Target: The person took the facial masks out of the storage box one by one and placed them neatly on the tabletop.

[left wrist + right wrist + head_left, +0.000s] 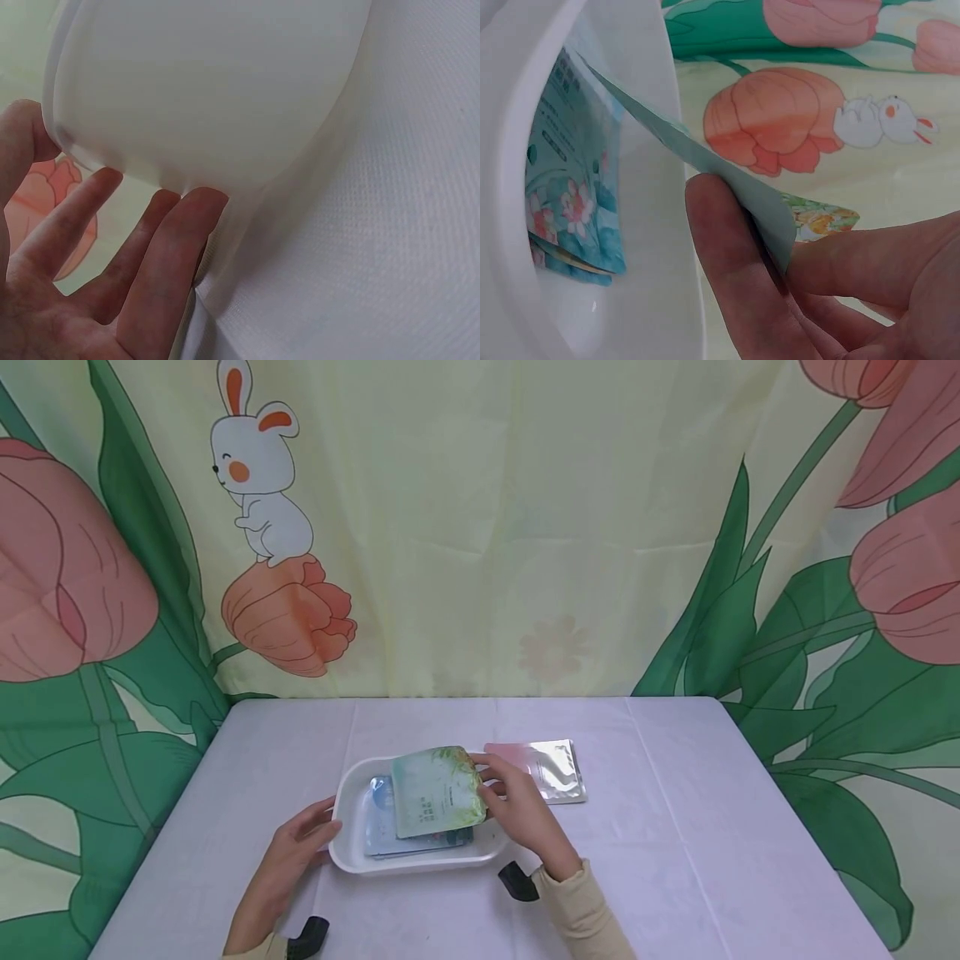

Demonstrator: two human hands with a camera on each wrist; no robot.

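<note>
A white tray [347, 827] sits on the table, its left end held by my left hand [288, 852]. In the left wrist view the thumb is at the rim and the fingertips lie along the outer wall [210, 97]. Above the tray's right half, my right hand [525, 814] pinches a flat green face mask sachet [435, 793] by its right edge. The right wrist view has this sachet [727, 180] nearly edge-on, tilted, between thumb and fingers. Beneath it lie blue sachets [381, 831] inside the tray, with pink flowers printed on them, partly hidden.
Behind my right hand, a pink and silver sachet [562, 768] lies on the white tablecloth [660, 860], right of the tray. Beyond the table's far edge hangs a curtain [480, 527] printed with tulips and a rabbit. Black wrist pieces [517, 882] stick out near both sleeves.
</note>
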